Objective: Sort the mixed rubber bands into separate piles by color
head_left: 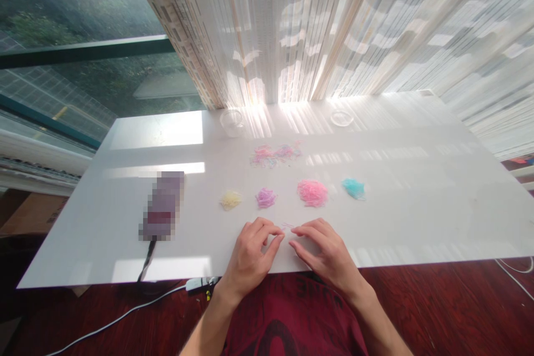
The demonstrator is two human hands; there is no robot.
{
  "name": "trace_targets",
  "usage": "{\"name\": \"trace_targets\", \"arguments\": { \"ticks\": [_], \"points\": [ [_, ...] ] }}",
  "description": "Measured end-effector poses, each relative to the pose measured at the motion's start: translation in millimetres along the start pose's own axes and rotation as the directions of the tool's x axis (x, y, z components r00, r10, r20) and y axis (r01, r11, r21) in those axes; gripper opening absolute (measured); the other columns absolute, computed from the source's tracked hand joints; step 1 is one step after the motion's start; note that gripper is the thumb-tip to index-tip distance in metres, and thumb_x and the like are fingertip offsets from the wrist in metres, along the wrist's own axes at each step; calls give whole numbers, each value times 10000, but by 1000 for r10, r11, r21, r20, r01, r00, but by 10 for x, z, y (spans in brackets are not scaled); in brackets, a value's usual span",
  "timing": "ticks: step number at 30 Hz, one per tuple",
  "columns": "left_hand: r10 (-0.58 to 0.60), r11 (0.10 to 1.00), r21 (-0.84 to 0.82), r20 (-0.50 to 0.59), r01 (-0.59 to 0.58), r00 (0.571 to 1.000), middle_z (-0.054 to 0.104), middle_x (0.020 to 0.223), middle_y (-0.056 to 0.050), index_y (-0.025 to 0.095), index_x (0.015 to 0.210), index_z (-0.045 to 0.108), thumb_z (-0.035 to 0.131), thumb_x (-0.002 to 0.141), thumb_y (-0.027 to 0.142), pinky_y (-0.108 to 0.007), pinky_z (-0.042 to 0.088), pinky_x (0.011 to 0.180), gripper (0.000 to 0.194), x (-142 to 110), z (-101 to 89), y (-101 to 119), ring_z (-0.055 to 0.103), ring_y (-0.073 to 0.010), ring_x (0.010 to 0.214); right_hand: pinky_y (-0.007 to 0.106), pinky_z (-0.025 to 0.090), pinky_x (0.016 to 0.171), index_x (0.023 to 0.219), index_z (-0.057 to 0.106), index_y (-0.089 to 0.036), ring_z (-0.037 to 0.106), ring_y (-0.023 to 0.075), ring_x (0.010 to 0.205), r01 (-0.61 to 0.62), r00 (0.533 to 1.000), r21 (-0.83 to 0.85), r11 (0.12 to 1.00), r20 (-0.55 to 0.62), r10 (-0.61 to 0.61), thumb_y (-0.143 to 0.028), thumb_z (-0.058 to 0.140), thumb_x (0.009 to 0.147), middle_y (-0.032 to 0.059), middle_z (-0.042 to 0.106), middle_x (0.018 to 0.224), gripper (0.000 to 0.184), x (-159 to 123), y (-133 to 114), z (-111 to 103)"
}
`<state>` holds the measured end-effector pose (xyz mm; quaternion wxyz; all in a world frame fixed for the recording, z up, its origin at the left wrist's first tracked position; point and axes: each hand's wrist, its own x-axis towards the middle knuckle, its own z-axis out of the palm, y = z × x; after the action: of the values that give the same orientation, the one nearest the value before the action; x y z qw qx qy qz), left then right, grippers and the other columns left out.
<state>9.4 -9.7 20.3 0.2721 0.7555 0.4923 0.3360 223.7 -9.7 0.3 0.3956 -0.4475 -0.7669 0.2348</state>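
Both hands rest on the near edge of a white table (417, 189). My left hand (252, 253) has its fingers curled and its fingertips pinched together. My right hand (321, 250) also curls, fingertips close to the left hand's. Between the fingertips lie a few thin pink elastic bands (287, 226); I cannot tell which hand grips them. Just beyond the hands sit sorted piles of small bands: a yellow pile (231, 199), a purple pile (266, 197), a pink pile (312, 192) and a teal pile (354, 188). Further back is a mixed pile of bands (275, 154).
A clear plastic cup (232, 122) and a clear lid (341, 117) stand near the table's far edge by a sheer curtain (334, 22). A blurred-out phone (162, 206) lies at the left with a cable (146, 264) running off the front edge.
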Motion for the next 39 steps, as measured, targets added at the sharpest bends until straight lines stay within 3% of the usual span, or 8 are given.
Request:
{"name": "trace_targets", "arguments": {
  "ticks": [7,11,31,35,39],
  "points": [
    [-61,989,-139,-54,53,997,662,885,-14,221,966,704,644,1015,181,-287,495,753,88,20,2,42,580,-154,736,307,595,734,1130,711,-240,692,189,833,-22,997,118,993,-75,31,-184,715,975,37,740,909,165,35,-102,57],
    [-78,983,-170,-65,66,995,666,875,-23,216,949,715,645,1016,202,-285,512,751,98,17,2,65,591,-154,734,269,594,711,1032,735,-242,694,164,787,-55,992,178,982,-106,74,-143,694,973,18,739,853,123,87,-183,86],
    [-170,974,-173,-139,145,976,650,773,11,209,880,685,625,1014,250,-239,502,686,153,30,-90,64,583,-136,691,260,549,643,930,711,-227,663,155,716,-147,986,170,974,-58,159,-202,648,998,20,692,793,95,92,-188,45],
    [-244,967,-143,-266,212,933,663,771,5,207,874,690,638,1004,312,-245,508,687,175,21,-198,-61,602,-141,698,266,550,624,914,704,-228,660,160,703,-152,986,166,974,-49,162,-228,630,1012,26,692,783,123,94,-188,35],
    [-360,933,-193,-434,305,826,701,781,-19,191,916,697,643,992,465,-255,543,685,290,8,-318,-258,649,-159,708,263,546,615,912,702,-231,657,159,692,-153,985,162,975,-51,164,-225,629,1008,23,694,780,121,98,-187,32]
  ]
}}
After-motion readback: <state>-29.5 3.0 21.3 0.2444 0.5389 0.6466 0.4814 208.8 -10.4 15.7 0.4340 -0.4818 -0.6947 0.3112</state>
